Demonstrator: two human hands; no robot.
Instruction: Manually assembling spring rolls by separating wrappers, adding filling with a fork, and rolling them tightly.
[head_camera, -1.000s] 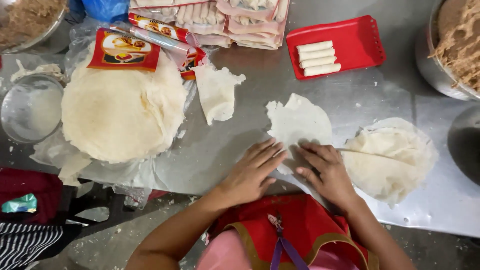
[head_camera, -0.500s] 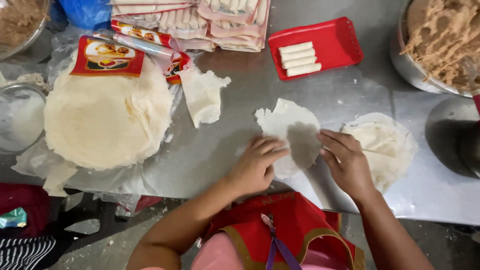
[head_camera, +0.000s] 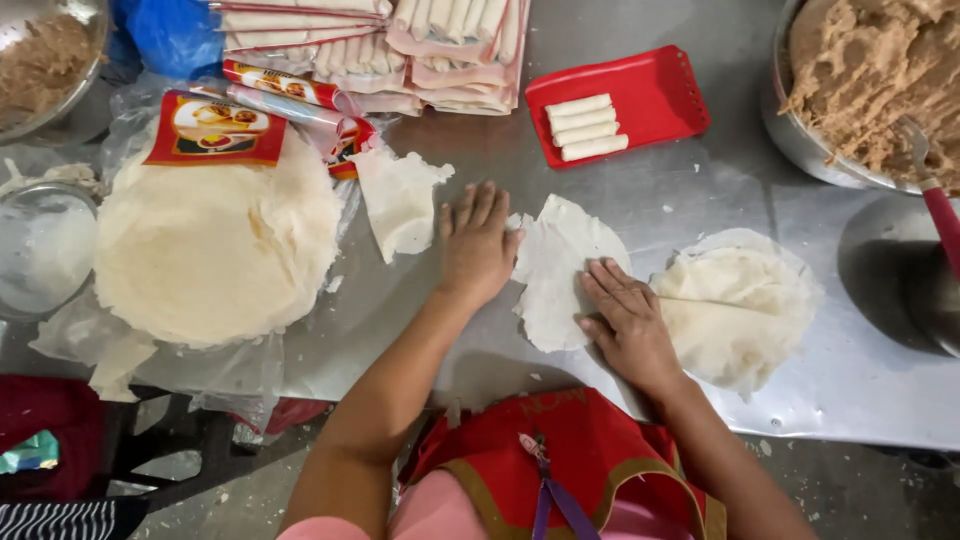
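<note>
While a steel desk carries a red tray of rolls, a bowl of filling and a wrapper stack, one thin, pale, ragged-edged wrapper lies flat at its near edge. Left hand presses beside it, right hand on it, fingers spread flat, holding nothing.

thin white wrapper (ragged-edged), flat on steel table

Brushed, dull-shining metal table — thin matt wrapper, glossy red plastic tray.
</note>
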